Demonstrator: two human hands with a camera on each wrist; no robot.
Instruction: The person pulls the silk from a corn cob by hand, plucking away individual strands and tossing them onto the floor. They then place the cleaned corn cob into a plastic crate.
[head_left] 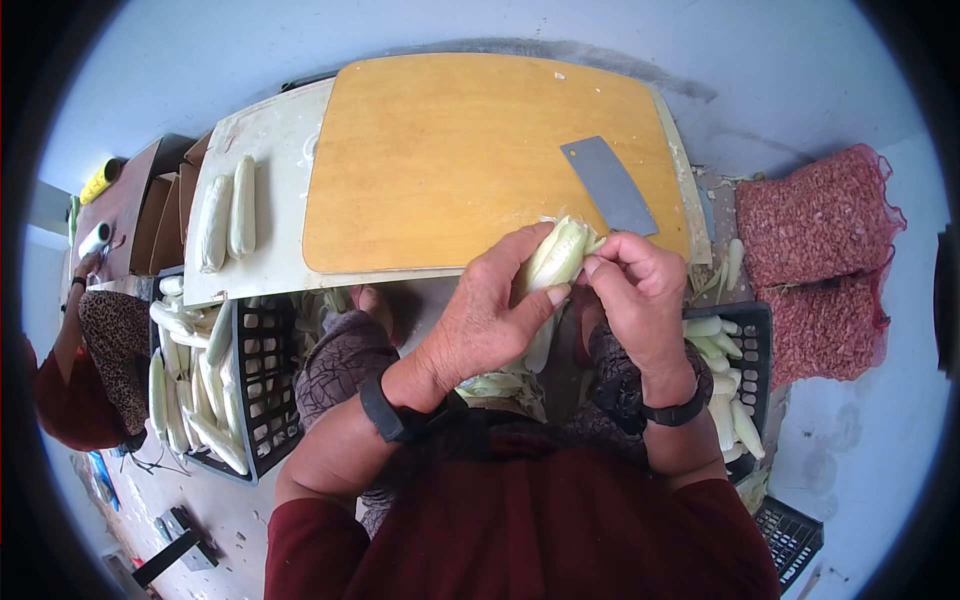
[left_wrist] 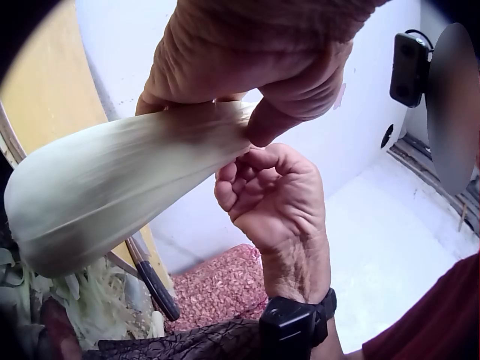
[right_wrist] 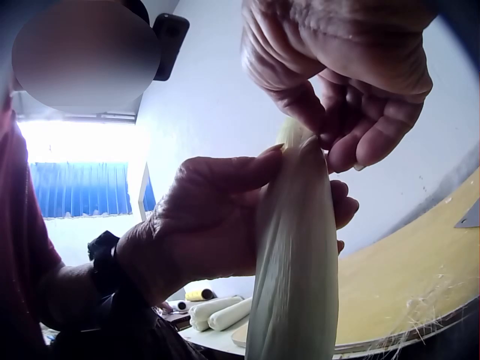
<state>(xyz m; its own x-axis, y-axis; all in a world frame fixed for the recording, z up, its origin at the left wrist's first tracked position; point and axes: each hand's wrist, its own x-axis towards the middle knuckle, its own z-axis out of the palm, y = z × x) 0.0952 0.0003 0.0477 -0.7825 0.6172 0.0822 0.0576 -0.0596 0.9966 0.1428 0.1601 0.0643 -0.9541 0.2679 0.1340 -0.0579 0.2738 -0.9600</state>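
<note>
An ear of corn in pale green husk [head_left: 558,256] is held over the near edge of the yellow board [head_left: 450,160]. My left hand [head_left: 492,300] grips it round the middle, fingers on one side and thumb on the other. At its tip, my right hand [head_left: 640,300] pinches the husk between thumb and forefinger, the other fingers curled. In the left wrist view the ear [left_wrist: 112,187] points its wide end away from the right hand [left_wrist: 277,195]. The right wrist view shows the husk tip between the left hand [right_wrist: 217,210] and the right hand [right_wrist: 345,82].
A cleaver [head_left: 610,185] lies on the board's right part. Two ears [head_left: 243,208] lie on the table's left end. Crates of ears stand at left [head_left: 265,390] and right [head_left: 765,350]. Red mesh sacks [head_left: 815,220] are at far right. Another person [head_left: 75,390] sits at far left.
</note>
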